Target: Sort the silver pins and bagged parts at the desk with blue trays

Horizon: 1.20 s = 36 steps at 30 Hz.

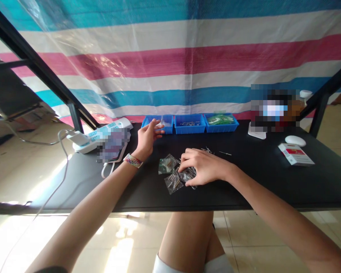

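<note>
My left hand (148,137) hovers in front of the left blue bin (167,129), fingers spread, with nothing visible in it. Small clear bags show inside that bin, partly hidden by the fingers. On the black table (261,178), my right hand (201,165) reaches over a pile of thin metal pins (191,173), its thumb and fingers curved but apart. The pile is partly hidden under the palm. Just left of it lie a clear bag with small pale pieces (168,164) and a clear bag of metal pins (174,183). A single pin (225,153) lies farther right.
The middle blue bin (190,129) holds loose pins; the right blue bin (222,129) holds green and white packets. A power strip (102,134) with cables and a blurred device stand left. At right are a small box (296,154), a white mouse-shaped object (295,141) and blurred items.
</note>
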{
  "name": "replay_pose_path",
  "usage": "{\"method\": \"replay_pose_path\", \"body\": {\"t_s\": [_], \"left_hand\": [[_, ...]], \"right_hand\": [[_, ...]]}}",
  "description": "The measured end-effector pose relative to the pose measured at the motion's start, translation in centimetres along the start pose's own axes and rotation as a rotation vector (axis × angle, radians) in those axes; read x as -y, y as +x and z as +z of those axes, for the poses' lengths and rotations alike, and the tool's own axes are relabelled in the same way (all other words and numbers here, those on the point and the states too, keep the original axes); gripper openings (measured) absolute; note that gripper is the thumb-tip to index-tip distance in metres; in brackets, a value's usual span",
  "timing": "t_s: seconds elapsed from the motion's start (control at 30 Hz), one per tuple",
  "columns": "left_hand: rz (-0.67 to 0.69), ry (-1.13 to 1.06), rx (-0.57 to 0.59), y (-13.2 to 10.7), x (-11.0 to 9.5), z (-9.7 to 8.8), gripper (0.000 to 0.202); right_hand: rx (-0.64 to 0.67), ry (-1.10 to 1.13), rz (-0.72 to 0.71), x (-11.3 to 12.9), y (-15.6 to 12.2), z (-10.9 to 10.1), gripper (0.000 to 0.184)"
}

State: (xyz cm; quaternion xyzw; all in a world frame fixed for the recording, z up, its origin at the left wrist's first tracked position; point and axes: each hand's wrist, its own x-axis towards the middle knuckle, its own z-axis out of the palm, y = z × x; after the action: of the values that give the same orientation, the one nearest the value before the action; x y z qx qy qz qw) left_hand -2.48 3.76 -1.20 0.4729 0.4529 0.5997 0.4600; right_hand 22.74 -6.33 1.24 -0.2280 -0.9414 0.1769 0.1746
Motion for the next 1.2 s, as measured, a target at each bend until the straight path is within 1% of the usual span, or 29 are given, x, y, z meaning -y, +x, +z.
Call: {"method": "replay_pose_path", "body": {"t_s": [0.07,0.17,0.23,0.3,0.37,0.43,0.5,0.57,0.67,0.73,0.8,0.87,1.0,1.07,1.13,1.2], "left_hand": [[0.004,-0.011,0.009,-0.1,0.0,0.0,0.05],[0.062,0.039,0.028,-0.4,-0.1,0.3,0.044],[0.105,0.073,0.063,-0.7,-0.3,0.5,0.04],[0.172,0.107,0.11,-1.1,-0.4,0.8,0.034],[0.278,0.176,0.177,-1.7,-0.5,1.1,0.029],[0.41,0.29,0.261,-2.5,-0.7,1.4,0.029],[0.552,0.434,0.341,-3.3,-0.9,1.7,0.033],[0.695,0.551,0.42,-4.0,-1.1,2.1,0.034],[0.84,0.606,0.537,-4.6,-1.3,2.5,0.027],[0.888,0.604,0.565,-4.7,-1.3,2.6,0.021],[0.9,0.598,0.549,-4.6,-1.4,2.7,0.015],[0.871,0.589,0.518,-4.5,-1.4,2.6,0.013],[0.726,0.552,0.446,-4.4,-1.4,2.5,0.017],[0.649,0.537,0.423,-4.3,-1.3,2.4,0.021],[0.606,0.532,0.429,-4.4,-1.1,2.4,0.023],[0.615,0.513,0.445,-4.4,-1.1,2.4,0.024]], "right_hand": [[0.008,-0.008,-0.005,0.0,0.0,0.0,0.022],[-0.006,0.007,-0.011,0.1,0.2,0.1,0.013],[-0.037,0.044,-0.019,0.2,0.3,0.1,0.012],[-0.099,0.103,0.0,-0.1,0.5,0.2,0.015],[-0.203,0.184,0.078,-0.7,0.7,0.3,0.019],[-0.327,0.313,0.212,-1.7,1.0,0.5,0.021],[-0.44,0.505,0.346,-2.9,1.3,0.7,0.023],[-0.536,0.717,0.444,-4.1,1.4,0.9,0.031],[-0.635,0.96,0.529,-5.2,1.5,1.0,0.042],[-0.653,1.048,0.551,-5.2,1.5,0.9,0.045],[-0.635,1.094,0.552,-5.0,1.6,0.9,0.043],[-0.623,1.098,0.534,-4.6,1.7,0.9,0.038],[-0.659,0.965,0.449,-4.3,2.0,1.0,0.032],[-0.672,0.917,0.432,-4.3,2.1,1.1,0.031],[-0.663,0.94,0.456,-4.4,2.1,1.2,0.032],[-0.646,1.001,0.502,-4.4,2.0,1.1,0.034]]}}
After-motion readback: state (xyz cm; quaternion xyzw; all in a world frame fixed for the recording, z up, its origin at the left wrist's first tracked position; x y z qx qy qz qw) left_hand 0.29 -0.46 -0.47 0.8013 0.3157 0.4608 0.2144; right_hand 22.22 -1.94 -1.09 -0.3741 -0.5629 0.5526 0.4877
